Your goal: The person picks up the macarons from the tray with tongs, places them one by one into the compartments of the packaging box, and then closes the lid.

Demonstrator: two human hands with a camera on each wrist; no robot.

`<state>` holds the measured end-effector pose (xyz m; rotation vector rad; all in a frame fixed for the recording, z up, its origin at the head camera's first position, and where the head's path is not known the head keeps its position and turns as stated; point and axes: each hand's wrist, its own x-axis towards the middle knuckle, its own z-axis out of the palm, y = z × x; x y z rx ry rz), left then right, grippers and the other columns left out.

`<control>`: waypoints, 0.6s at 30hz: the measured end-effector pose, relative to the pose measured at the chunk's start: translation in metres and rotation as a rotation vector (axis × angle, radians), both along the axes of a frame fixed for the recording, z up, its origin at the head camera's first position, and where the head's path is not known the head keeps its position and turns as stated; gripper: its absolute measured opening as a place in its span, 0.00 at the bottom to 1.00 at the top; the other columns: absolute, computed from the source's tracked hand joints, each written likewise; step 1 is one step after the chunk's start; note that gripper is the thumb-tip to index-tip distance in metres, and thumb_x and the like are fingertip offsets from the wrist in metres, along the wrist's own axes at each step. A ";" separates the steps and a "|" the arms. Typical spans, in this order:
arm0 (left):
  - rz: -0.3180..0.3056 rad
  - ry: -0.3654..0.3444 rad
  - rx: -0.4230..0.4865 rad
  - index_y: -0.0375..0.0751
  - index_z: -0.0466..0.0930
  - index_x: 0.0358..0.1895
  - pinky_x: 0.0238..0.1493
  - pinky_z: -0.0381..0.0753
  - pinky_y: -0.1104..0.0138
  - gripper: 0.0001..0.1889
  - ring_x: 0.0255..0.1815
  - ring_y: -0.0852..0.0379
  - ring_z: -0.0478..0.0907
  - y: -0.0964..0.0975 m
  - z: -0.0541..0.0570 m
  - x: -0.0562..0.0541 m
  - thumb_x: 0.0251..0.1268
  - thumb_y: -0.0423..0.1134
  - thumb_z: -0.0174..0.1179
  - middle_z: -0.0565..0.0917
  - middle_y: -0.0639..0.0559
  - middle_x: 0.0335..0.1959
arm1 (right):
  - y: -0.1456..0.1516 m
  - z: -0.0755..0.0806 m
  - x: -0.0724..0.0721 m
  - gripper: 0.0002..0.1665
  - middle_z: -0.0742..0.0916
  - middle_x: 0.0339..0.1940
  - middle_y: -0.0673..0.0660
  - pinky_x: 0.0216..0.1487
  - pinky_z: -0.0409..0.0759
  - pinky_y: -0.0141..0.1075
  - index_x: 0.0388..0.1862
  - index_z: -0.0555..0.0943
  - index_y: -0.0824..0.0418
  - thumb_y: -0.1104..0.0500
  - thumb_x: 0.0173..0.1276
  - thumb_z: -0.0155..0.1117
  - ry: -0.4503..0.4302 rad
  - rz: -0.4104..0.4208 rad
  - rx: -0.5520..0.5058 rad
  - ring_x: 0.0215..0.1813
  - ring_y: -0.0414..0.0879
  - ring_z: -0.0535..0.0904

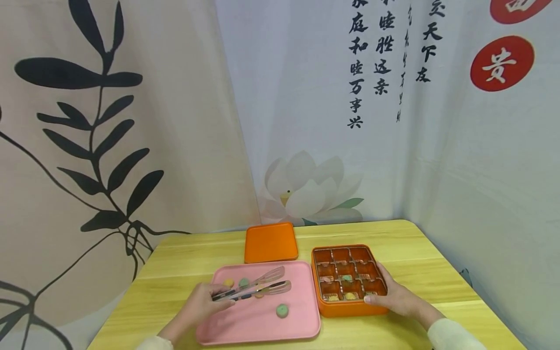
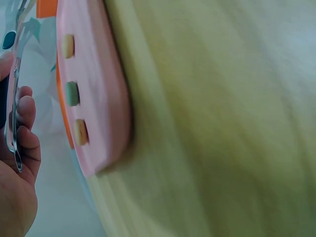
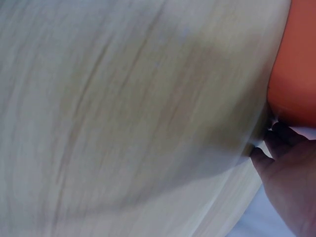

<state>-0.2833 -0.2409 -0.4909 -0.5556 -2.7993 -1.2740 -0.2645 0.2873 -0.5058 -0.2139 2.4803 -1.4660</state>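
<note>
The two hands are well apart over the tabletop point(image 1: 420, 253). The left hand point(image 1: 203, 302) is closed around the handles of a pair of metal tongs point(image 1: 245, 292) with black grips, its thumb on the near side; the wire heads stand apart from each other and point away from that hand, toward the right hand's side. Beneath the tongs is a pink tray point(image 1: 262, 326), spreading in front of and to the right of the left hand. On it, just beyond the left hand's fingers, sit a yellow macaron point(image 1: 229, 282) and a green macaron point(image 1: 243, 281); an orange-tan macaron point(image 1: 259, 295) is partly covered by the tongs, and a second green macaron point(image 1: 282, 310) sits to the right of the left hand. The right hand point(image 1: 400, 297) is clamped on the near right corner of an orange box point(image 1: 350, 310), thumb at the front edge, fingers along the outer side. The box stands between that hand and the tray; of its nine clear compartments, the middle row holds a pink piece on the left and a green one at the centre, and the row nearest the person holds yellow pieces at left and centre. Farther off than both hands, behind the tray, lies a flat orange square point(image 1: 271, 243).
</note>
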 end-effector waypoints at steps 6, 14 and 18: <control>-0.036 -0.023 -0.007 0.40 0.88 0.43 0.23 0.75 0.70 0.18 0.24 0.65 0.73 -0.011 -0.005 0.010 0.53 0.47 0.75 0.84 0.58 0.29 | 0.000 -0.001 -0.001 0.66 0.64 0.71 0.78 0.63 0.68 0.55 0.80 0.28 0.60 0.51 0.67 0.70 -0.015 0.001 -0.020 0.64 0.63 0.72; -0.052 -0.080 0.013 0.42 0.89 0.42 0.22 0.77 0.70 0.16 0.23 0.64 0.76 -0.016 -0.009 0.024 0.53 0.47 0.75 0.84 0.59 0.27 | 0.000 -0.001 -0.001 0.67 0.65 0.70 0.78 0.62 0.69 0.54 0.79 0.28 0.61 0.51 0.67 0.70 -0.019 0.000 -0.032 0.64 0.63 0.73; -0.040 -0.100 0.007 0.44 0.89 0.40 0.25 0.78 0.69 0.15 0.25 0.64 0.75 -0.017 -0.013 0.028 0.52 0.47 0.75 0.84 0.59 0.27 | 0.000 0.000 -0.001 0.67 0.65 0.70 0.78 0.63 0.68 0.55 0.79 0.28 0.61 0.52 0.67 0.70 -0.015 -0.001 -0.028 0.64 0.64 0.73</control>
